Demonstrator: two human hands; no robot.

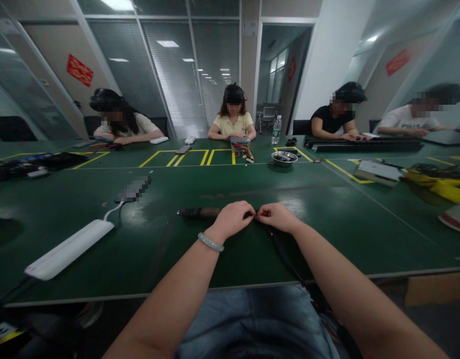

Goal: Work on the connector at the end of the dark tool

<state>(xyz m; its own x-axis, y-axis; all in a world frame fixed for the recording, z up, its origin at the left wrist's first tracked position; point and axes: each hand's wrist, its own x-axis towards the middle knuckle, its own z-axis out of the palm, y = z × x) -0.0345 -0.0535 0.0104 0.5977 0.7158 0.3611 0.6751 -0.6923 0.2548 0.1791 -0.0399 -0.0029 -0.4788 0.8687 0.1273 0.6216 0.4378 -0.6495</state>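
Note:
Both hands meet over the green table [158, 269], fingertips nearly touching. My left hand [235, 218], below a pale bangle [211, 242], is closed in a pinch around the end of a dark tool [200, 213] that lies to its left, or on something small beside it; the fingers hide which. My right hand [278, 217] pinches something tiny and dark at the same spot. From beneath it a black cable [285, 257] runs down over the table's near edge.
A white power strip [71, 249] with a cable to a phone [133, 189] lies at left. Farther back are a metal bowl [284, 158], a bottle [276, 130] and a white box [379, 172]. Several people sit across the table. Yellow material [437, 182] lies at right.

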